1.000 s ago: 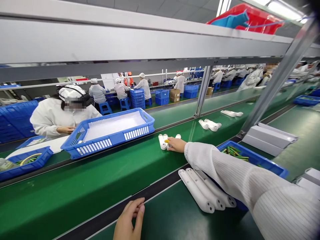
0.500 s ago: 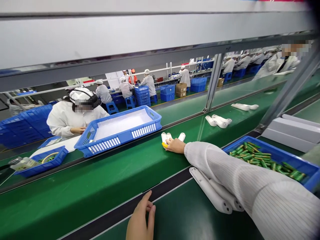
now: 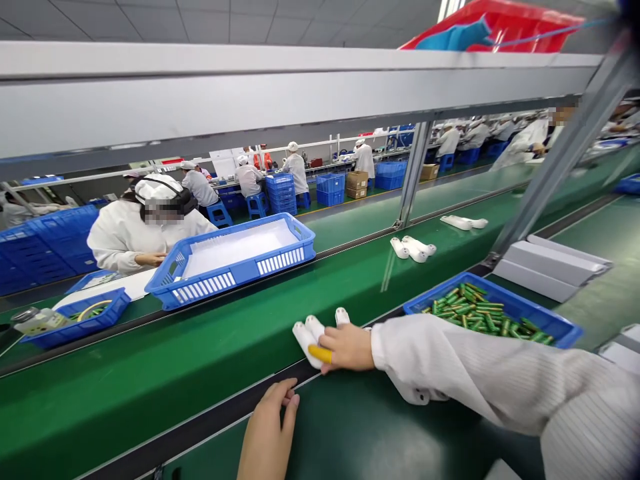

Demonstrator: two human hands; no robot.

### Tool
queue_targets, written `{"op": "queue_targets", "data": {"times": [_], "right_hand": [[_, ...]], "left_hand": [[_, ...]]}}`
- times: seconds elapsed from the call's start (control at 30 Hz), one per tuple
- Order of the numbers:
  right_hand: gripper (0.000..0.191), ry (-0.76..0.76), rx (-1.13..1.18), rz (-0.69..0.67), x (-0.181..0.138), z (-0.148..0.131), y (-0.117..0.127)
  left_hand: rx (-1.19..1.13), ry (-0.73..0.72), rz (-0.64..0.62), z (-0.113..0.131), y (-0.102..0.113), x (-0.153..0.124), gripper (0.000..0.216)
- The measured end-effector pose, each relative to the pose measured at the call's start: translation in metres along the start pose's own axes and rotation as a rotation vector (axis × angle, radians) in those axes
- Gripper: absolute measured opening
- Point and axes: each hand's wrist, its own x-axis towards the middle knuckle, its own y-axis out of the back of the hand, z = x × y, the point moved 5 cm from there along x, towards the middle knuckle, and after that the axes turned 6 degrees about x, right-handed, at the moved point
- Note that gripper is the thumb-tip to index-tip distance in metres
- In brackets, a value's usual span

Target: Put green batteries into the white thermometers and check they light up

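Note:
My right hand (image 3: 347, 347), in a white ribbed sleeve and with a yellow cot on one finger, is closed over a bundle of white plastic tubes (image 3: 313, 337) at the near edge of the green conveyor belt (image 3: 210, 333). Their round ends point away from me. My left hand (image 3: 267, 437) lies flat on the dark green bench at the bottom, fingers stretched toward the black strip, holding nothing. A blue bin of green cylinders (image 3: 490, 313) stands just right of my right arm.
A large blue basket (image 3: 233, 260) with a white liner sits across the belt, and a person in white works behind it. More white tubes (image 3: 413, 248) lie farther along the belt. White boxes (image 3: 550, 267) lie right. A metal shelf rail (image 3: 300, 87) runs overhead.
My right hand has dragged the white tubes from the far side of the belt back to its near edge. My left hand stays on the bench.

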Motion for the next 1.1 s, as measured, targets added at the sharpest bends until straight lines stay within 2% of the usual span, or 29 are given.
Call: {"op": "queue_targets", "data": {"times": [0.1, 0.2, 0.43, 0.57, 0.67, 0.77, 0.83, 0.9, 1.0, 1.1], "right_hand": [[0.046, 0.100, 0.011, 0.199, -0.027, -0.048, 0.014], [0.038, 0.089, 0.012, 0.261, -0.051, -0.069, 0.014], [0.018, -0.029, 0.000, 0.118, -0.090, -0.078, 0.008], [0.013, -0.079, 0.019, 0.099, -0.097, -0.083, 0.008], [0.025, -0.156, 0.073, 0.040, -0.092, -0.084, 0.010], [0.046, -0.254, 0.201, -0.053, -0.085, -0.076, 0.020], [0.049, -0.287, 0.258, -0.115, -0.079, -0.061, 0.029], [0.044, -0.363, 0.242, -0.174, -0.075, -0.029, 0.035], [0.033, -0.566, 0.157, -0.218, -0.079, 0.049, 0.031], [0.028, -0.755, 0.097, -0.246, -0.098, 0.137, 0.012]], "left_hand": [[-0.076, -0.068, 0.003, 0.004, -0.012, 0.001, 0.045], [-0.161, -0.101, -0.024, 0.010, -0.029, 0.002, 0.045], [-0.184, -0.206, -0.101, 0.034, -0.060, -0.003, 0.045], [-0.108, -0.248, -0.069, 0.037, -0.069, -0.006, 0.042], [-0.045, -0.258, -0.042, 0.034, -0.071, -0.005, 0.042], [0.000, -0.256, -0.091, 0.032, -0.072, -0.002, 0.043], [0.036, -0.251, -0.149, 0.032, -0.071, -0.001, 0.044], [0.069, -0.243, -0.199, 0.033, -0.067, -0.001, 0.045], [0.102, -0.224, -0.271, 0.033, -0.061, 0.000, 0.046], [0.147, -0.157, -0.348, 0.030, -0.059, 0.004, 0.048]]}}
